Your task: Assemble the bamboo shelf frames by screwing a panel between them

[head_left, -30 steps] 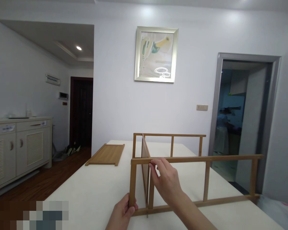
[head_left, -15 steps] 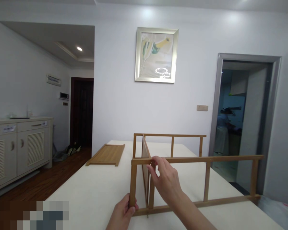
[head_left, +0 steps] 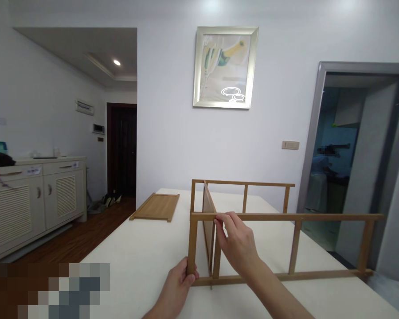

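Single head-worn view, looks forward across white table (head_left: 129, 261) to white wall (head_left: 166, 137), near square-on; left hand (head_left: 178, 281) and right hand (head_left: 240, 243) close, low centre; framed champagne picture (head_left: 224, 67) well beyond.

Indoor light on my feed, soft and fairly even over the white tabletop (head_left: 136, 252). Bright pools high on the wall (head_left: 166, 133); ring-shaped glare in the framed picture (head_left: 225, 66). One hall lamp (head_left: 116, 62) glows, yet the dark door (head_left: 122, 150) sinks into shadow. Doorway (head_left: 355, 155) at right dim, bluish. Wooden frame's (head_left: 269, 217) lower far-right end blurs. I see wide-angle lean toward the edges; lower-left corner pixelated.
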`<state>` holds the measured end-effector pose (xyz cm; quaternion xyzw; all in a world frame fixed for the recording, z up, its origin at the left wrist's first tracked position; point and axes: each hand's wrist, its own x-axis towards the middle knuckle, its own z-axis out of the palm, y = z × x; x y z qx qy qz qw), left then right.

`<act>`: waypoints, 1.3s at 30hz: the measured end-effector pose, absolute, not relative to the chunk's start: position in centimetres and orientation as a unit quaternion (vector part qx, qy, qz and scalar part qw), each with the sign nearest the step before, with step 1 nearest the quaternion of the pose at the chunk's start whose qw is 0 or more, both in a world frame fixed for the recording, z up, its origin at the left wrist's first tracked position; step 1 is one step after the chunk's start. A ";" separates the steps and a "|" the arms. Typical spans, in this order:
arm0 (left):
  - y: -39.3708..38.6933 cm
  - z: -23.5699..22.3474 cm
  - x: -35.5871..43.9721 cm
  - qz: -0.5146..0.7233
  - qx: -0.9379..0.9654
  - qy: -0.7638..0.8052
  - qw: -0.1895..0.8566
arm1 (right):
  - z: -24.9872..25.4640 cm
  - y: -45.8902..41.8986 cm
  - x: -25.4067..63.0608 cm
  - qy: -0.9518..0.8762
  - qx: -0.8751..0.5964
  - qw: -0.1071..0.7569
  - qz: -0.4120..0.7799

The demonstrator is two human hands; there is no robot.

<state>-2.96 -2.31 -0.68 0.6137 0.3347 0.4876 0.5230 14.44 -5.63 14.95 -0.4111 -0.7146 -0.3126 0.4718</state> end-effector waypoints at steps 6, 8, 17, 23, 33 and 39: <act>-2.5 -0.4 -2.9 0.491 0.608 0.338 0.525 | 14.9 -5.5 14.5 -0.708 -0.424 0.462 -0.325; -2.5 -0.4 -2.9 0.489 0.609 0.339 0.524 | 14.9 -5.6 14.5 -0.706 -0.430 0.459 -0.325; -2.6 -0.3 -2.9 0.495 0.608 0.334 0.523 | 15.1 -6.0 14.4 -0.720 -0.438 0.450 -0.296; -2.6 -0.3 -2.9 0.488 0.610 0.337 0.525 | 15.1 -5.8 14.4 -0.714 -0.440 0.456 -0.297; -2.6 -0.2 -3.0 0.480 0.614 0.337 0.528 | 15.0 -5.9 14.4 -0.713 -0.441 0.459 -0.293; -2.6 -0.1 -2.9 0.483 0.604 0.340 0.536 | 15.1 -5.9 14.4 -0.717 -0.424 0.468 -0.296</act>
